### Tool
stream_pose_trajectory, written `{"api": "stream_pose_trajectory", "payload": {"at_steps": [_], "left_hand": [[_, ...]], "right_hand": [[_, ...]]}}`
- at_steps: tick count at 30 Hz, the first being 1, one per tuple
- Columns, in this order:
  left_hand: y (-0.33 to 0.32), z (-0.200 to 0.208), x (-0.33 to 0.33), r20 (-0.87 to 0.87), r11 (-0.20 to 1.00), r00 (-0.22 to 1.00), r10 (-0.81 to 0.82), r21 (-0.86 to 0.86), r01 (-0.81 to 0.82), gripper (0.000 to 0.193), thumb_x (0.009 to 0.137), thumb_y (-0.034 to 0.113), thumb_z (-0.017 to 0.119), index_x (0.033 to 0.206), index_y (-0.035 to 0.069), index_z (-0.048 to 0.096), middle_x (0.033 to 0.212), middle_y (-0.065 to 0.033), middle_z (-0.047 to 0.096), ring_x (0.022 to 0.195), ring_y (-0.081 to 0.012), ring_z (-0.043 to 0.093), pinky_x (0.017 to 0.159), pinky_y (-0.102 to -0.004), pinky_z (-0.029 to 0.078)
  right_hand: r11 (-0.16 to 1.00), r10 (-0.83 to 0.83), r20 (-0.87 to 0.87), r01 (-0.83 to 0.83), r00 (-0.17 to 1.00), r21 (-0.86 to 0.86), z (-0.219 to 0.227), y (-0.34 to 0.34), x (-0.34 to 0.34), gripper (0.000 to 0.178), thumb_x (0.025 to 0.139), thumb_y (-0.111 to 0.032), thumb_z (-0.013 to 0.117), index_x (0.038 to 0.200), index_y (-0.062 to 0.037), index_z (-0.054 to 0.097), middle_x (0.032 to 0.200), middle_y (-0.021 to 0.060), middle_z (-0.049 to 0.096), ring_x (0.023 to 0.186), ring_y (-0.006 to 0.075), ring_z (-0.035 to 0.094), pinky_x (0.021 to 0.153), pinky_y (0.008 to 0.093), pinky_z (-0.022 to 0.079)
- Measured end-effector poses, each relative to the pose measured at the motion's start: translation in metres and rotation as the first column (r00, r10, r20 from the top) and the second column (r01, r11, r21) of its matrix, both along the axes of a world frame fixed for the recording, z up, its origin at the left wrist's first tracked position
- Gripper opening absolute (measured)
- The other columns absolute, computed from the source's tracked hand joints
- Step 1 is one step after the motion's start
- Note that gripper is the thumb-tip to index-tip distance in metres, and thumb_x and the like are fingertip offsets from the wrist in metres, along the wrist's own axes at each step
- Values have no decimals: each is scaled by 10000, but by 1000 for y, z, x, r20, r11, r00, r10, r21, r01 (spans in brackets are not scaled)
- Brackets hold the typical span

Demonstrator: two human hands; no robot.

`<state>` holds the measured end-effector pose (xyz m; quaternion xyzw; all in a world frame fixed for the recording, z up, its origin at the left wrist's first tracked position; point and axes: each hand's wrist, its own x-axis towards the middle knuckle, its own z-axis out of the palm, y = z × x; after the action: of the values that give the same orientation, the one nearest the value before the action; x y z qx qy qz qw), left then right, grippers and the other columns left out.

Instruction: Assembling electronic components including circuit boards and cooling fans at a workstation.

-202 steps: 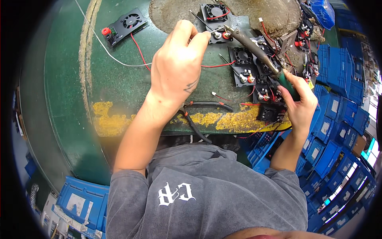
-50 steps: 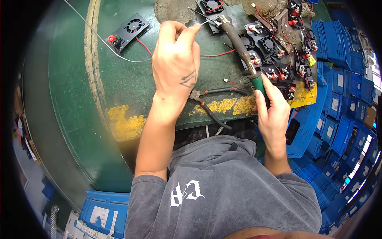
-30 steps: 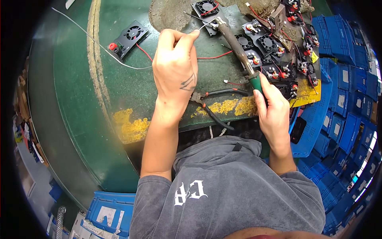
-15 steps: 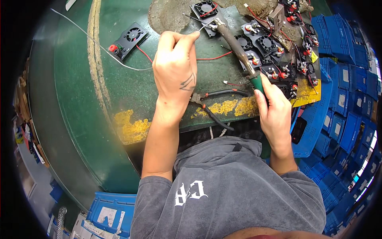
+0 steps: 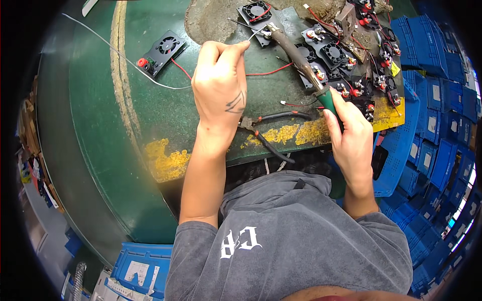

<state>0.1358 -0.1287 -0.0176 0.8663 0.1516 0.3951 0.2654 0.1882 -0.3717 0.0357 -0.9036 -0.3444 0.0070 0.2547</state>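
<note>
My right hand (image 5: 351,130) is closed round the green handle of a soldering iron (image 5: 296,57). The iron's tip reaches the terminals at the lower edge of a black fan plate (image 5: 286,24). In my left hand (image 5: 219,80), pinched between thumb and fingers, is a thin silvery solder wire (image 5: 113,47); its short end points at the iron's tip, and its long tail trails off to the left. Whether the solder touches the tip I cannot tell. Below my left wrist lie cutting pliers (image 5: 271,131) with black handles, jaws toward the wrist.
Another fan plate (image 5: 163,51) with red terminals lies left of my left hand. Several more fan plates (image 5: 334,55) crowd the right of the green table (image 5: 165,113). A blue crate (image 5: 404,155) adjoins the table's right edge, with stacked blue bins (image 5: 434,100) beyond.
My right hand and the soldering iron's handle have shifted slightly right and down. The fan plate at the tip has moved slightly left. My left hand stays nearly still.
</note>
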Motion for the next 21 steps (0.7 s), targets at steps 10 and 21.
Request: {"api": "stream_pose_trajectory", "payload": {"at_steps": [10, 21], "left_hand": [[0, -1, 1, 17, 1000, 1000, -6, 5, 6, 181, 861, -27, 762, 1022, 48, 796, 832, -92, 630, 709, -219, 633, 651, -318, 519], [2, 2, -2, 15, 1000, 1000, -15, -24, 15, 166, 844, -52, 732, 990, 16, 771, 834, -114, 622, 717, -275, 657, 662, -365, 545]], "right_hand": [[996, -26, -16, 24, 1000, -82, 18, 0, 5, 397, 945, -65, 709, 1336, -21, 659, 1003, 188, 700, 894, 332, 693, 835, 381, 541], [999, 25, 40, -23, 999, -49, 26, -4, 24, 384, 924, -89, 728, 1303, -51, 679, 894, 166, 651, 785, 347, 653, 721, 419, 518]]}}
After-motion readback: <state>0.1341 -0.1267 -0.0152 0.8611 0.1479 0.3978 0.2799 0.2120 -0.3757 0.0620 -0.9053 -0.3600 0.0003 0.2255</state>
